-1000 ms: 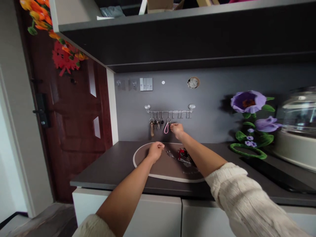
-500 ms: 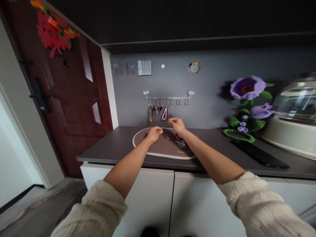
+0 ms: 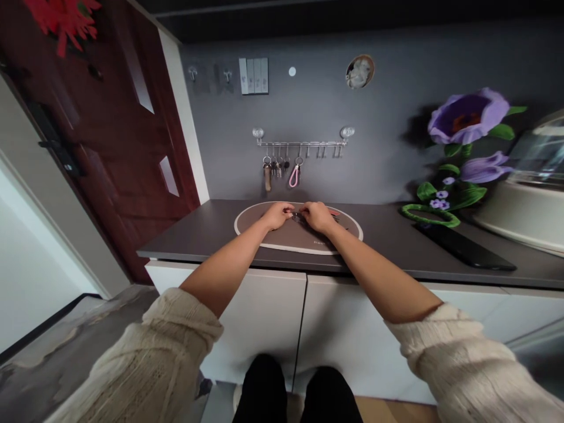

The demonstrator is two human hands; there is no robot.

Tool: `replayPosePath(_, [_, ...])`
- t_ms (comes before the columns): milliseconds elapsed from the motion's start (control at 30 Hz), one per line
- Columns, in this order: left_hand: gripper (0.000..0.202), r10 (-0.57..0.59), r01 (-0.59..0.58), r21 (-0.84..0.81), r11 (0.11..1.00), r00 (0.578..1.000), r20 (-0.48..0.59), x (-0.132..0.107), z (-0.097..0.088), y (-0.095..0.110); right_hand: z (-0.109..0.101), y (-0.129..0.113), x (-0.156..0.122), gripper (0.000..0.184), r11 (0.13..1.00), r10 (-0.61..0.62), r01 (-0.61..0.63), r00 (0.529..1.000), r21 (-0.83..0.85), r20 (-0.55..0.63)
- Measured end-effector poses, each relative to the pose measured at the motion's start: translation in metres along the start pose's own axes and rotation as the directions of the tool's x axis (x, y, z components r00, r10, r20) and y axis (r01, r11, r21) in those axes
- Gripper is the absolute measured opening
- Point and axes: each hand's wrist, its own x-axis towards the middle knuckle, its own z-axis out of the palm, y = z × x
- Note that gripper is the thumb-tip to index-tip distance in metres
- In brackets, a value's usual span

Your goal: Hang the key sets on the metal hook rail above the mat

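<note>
- The left hand (image 3: 277, 215) has its fingers bent and drawn narrow, their tips at a small bunch of silver metal keys (image 3: 296, 217); whether they grip it cannot be told.
- The right hand (image 3: 318, 217), back upward, curls its fingers down at the other side of that bunch; its grip is hidden too.
- The bunch lies between the two hands, low over the brown oval mat with a pale rim (image 3: 286, 239).
- Just beyond the right hand, a reddish flat item (image 3: 334, 212) shows on the mat, partly covered.
- The mat rests on the dark grey counter (image 3: 185, 238).
- On the grey wall behind, a clear rack with hooks (image 3: 304, 143) carries a brown strap-like fob (image 3: 268, 177), small dark and silver keys (image 3: 279, 168) and a pink loop strap (image 3: 293, 176).
- Farther right on the counter are a purple flower ornament with green leaves (image 3: 469, 120), a flat black object (image 3: 467, 248) and a white appliance with a clear top (image 3: 520, 211).
</note>
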Motion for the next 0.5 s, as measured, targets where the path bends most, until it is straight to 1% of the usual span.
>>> replayPosePath(133, [0.019,0.047,-0.046,0.123,0.991,0.999,-0.002,-0.0003,-0.0013,0.0010,0.0011,0.0004,-0.0006,0.027,0.997,0.011,-0.008,0.999,-0.074,0.041])
replayPosePath(233, [0.017,0.059,-0.058,0.140,0.988,0.998,-0.001,0.0005,-0.0015,-0.0017,0.0003,-0.0005,-0.0006,0.027,0.996,0.017,-0.011,0.998,-0.092,0.063])
replayPosePath(333, [0.014,0.038,-0.036,0.128,0.991,0.999,-0.015,0.0009,-0.0018,-0.0029,-0.0006,-0.0019,-0.0006,0.026,0.995,0.026,-0.020,0.997,-0.094,0.068])
replayPosePath(500, [0.009,0.000,0.007,0.158,0.987,0.999,-0.044,-0.0010,-0.0037,0.0034,-0.0032,-0.0046,-0.0015,0.026,0.995,0.036,-0.027,0.996,-0.098,0.084])
